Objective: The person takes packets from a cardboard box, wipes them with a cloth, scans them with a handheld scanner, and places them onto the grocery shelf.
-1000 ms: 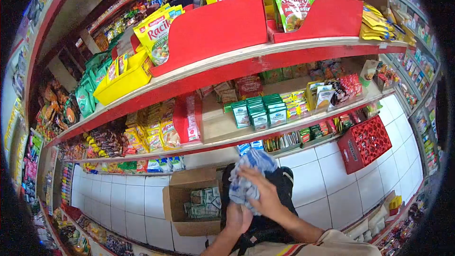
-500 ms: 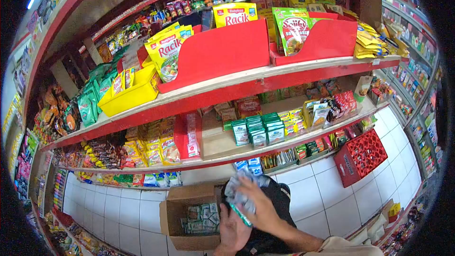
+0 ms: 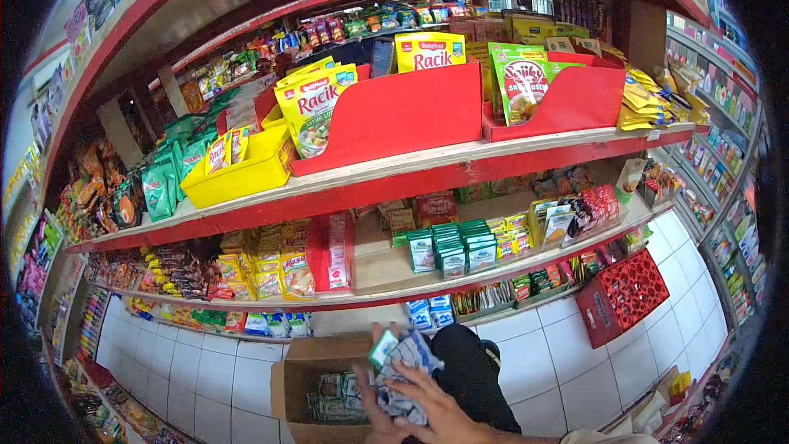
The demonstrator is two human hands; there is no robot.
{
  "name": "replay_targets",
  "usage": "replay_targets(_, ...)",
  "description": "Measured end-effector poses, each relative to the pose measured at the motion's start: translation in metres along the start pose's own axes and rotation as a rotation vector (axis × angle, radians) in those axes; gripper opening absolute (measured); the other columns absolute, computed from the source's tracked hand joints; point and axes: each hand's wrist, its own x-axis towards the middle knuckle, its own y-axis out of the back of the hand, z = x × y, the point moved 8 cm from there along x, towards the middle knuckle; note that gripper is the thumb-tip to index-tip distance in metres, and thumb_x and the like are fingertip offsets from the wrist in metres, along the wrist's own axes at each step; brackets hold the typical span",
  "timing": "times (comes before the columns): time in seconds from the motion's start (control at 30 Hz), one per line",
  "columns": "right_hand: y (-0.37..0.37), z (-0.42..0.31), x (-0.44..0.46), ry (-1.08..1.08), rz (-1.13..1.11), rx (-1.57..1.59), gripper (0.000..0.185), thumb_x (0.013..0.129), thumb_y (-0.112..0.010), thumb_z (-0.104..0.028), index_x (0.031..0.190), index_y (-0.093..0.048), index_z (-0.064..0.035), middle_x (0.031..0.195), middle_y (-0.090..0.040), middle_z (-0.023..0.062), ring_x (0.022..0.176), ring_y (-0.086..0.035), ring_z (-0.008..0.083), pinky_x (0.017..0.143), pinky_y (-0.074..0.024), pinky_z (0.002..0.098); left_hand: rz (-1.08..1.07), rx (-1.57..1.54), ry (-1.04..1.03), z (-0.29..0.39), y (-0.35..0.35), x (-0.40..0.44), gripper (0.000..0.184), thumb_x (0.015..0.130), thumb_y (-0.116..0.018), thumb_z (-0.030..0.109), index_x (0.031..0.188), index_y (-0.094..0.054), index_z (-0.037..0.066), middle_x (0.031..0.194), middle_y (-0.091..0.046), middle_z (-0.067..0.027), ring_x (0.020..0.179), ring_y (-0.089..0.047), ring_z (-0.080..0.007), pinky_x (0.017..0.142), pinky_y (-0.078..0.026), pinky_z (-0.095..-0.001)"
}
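Observation:
In front of my dark-clothed leg, my left hand (image 3: pixel 378 411) is closed around a small green-and-white sachet (image 3: pixel 383 349), which stands up near its fingertips. A crumpled grey-blue cloth (image 3: pixel 415 362) is bunched against the sachet. My right hand (image 3: pixel 440 409) presses this cloth from the right, fingers laid over it. Part of the left hand is hidden behind the cloth. Just left of both hands sits an open cardboard box (image 3: pixel 283 390) on the floor. Several similar green-and-white sachets (image 3: pixel 337 399) lie inside it.
Ahead runs a red-edged shelf (image 3: pixel 460 166) with red display boxes and a yellow bin (image 3: pixel 238 168). Rows of green-and-white sachets (image 3: pixel 452 248) stand on the shelf below. A red crate (image 3: pixel 620 296) is on the white tiled floor to the right.
Both hands have shifted slightly left and down, with the cloth and sachet. The sachet has turned upright, and my right hand has slid lower on the cloth. The view has shifted slightly.

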Motion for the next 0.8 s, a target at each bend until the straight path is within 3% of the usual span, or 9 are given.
replay_targets(0.1, 0.031, 0.0, 0.023, 0.202, 0.094, -0.141, 0.056, 0.088, -0.068, -0.016, 0.14, -0.05, -0.007, 0.152, -0.04, 0.0231, 0.142, -0.037, 0.0382, 0.119, -0.024, 0.0516, 0.073, -0.712, 0.268, -0.064, 0.049, -0.003, 0.057, 0.108, -0.043, 0.012, 0.16, -0.021, 0.02, 0.165, -0.013, -0.0045, 0.138, -0.041, -0.0259, 0.067, -0.047, -0.0328)
replay_targets(0.2, 0.047, 0.011, 0.028, 0.065, 0.266, 0.021, 0.055, 0.086, -0.07, -0.014, 0.137, -0.051, -0.0053, 0.151, -0.041, 0.0241, 0.143, -0.036, 0.0388, 0.118, -0.0242, 0.0521, 0.06, -0.556, 0.264, -0.07, 0.05, -0.004, 0.055, 0.107, -0.045, 0.015, 0.157, -0.024, 0.018, 0.161, -0.019, -0.0051, 0.136, -0.043, -0.0255, 0.072, -0.047, -0.0335)
replay_targets(0.4, 0.009, 0.007, 0.005, 0.14, 0.119, -0.218, 0.064, 0.082, -0.076, -0.016, 0.139, -0.05, -0.006, 0.154, -0.035, 0.0231, 0.146, -0.029, 0.0393, 0.12, -0.0207, 0.0516, 0.018, -0.134, 0.185, -0.068, 0.041, -0.011, 0.052, 0.104, -0.051, 0.023, 0.151, -0.033, 0.011, 0.148, -0.037, -0.0067, 0.129, -0.049, -0.0243, 0.087, -0.045, -0.0358)
replay_targets(0.53, 0.056, 0.014, 0.025, 0.123, 0.353, -0.036, 0.052, 0.086, -0.074, -0.017, 0.133, -0.053, -0.0046, 0.146, -0.046, 0.021, 0.136, -0.044, 0.039, 0.113, -0.0348, 0.0469, -0.008, 0.152, 0.11, -0.061, 0.035, -0.021, 0.052, 0.102, -0.056, 0.028, 0.147, -0.039, 0.007, 0.14, -0.049, -0.0077, 0.125, -0.053, -0.0235, 0.098, -0.043, -0.0373)
replay_targets(0.6, 0.073, 0.024, 0.029, -0.021, 0.405, 0.006, 0.047, 0.092, -0.07, -0.016, 0.133, -0.051, -0.0034, 0.118, -0.064, 0.02, 0.113, -0.064, 0.0284, 0.096, -0.0498, 0.0375, -0.021, 0.289, 0.063, -0.056, 0.028, -0.024, 0.053, 0.101, -0.058, 0.031, 0.145, -0.042, 0.005, 0.135, -0.055, -0.0083, 0.123, -0.055, -0.0231, 0.103, -0.043, -0.038)
replay_targets(0.63, 0.078, 0.042, 0.027, -0.084, 0.443, 0.115, 0.044, 0.093, -0.068, -0.016, 0.132, -0.051, -0.0035, 0.113, -0.066, 0.0171, 0.108, -0.064, 0.0234, 0.091, -0.051, 0.0354, 0.036, 0.166, 0.065, -0.058, 0.026, -0.023, 0.047, 0.101, -0.058, 0.019, 0.143, -0.044, 0.004, 0.131, -0.058, -0.0077, 0.118, -0.058, -0.0224, 0.102, -0.045, -0.0379)
replay_targets(0.7, 0.079, 0.074, 0.021, -0.311, 0.5, 0.564, 0.036, 0.097, -0.063, -0.017, 0.128, -0.052, -0.0022, 0.107, -0.067, 0.0094, 0.098, -0.061, 0.0126, 0.085, -0.0515, 0.0312, 0.086, 0.149, 0.067, -0.053, 0.039, -0.012, 0.041, 0.1, -0.059, 0.016, 0.138, -0.048, 0.004, 0.122, -0.063, -0.0075, 0.11, -0.063, -0.0215, 0.095, -0.05, -0.0374)
replay_targets(0.77, 0.097, 0.075, 0.019, -0.172, 0.643, 0.467, 0.035, 0.098, -0.062, -0.016, 0.127, -0.051, -0.0007, 0.108, -0.066, 0.0073, 0.098, -0.061, 0.0122, 0.086, -0.0504, 0.03, 0.12, 0.118, -0.006, -0.035, 0.031, -0.007, 0.039, 0.098, -0.062, 0.013, 0.135, -0.051, 0.007, 0.116, -0.065, -0.0074, 0.105, -0.065, -0.0226, 0.091, -0.053, -0.0364)
replay_targets(0.8, 0.1, 0.078, 0.016, -0.201, 0.686, 0.484, 0.036, 0.097, -0.063, -0.016, 0.128, -0.051, -0.0002, 0.108, -0.066, 0.0075, 0.1, -0.061, 0.0123, 0.088, -0.0498, 0.0297, -0.097, 0.204, 0.018, -0.035, 0.029, 0.005, 0.041, 0.103, -0.052, 0.019, 0.143, -0.045, 0.009, 0.13, -0.06, -0.0111, 0.119, -0.059, -0.0258, 0.102, -0.047, -0.041)
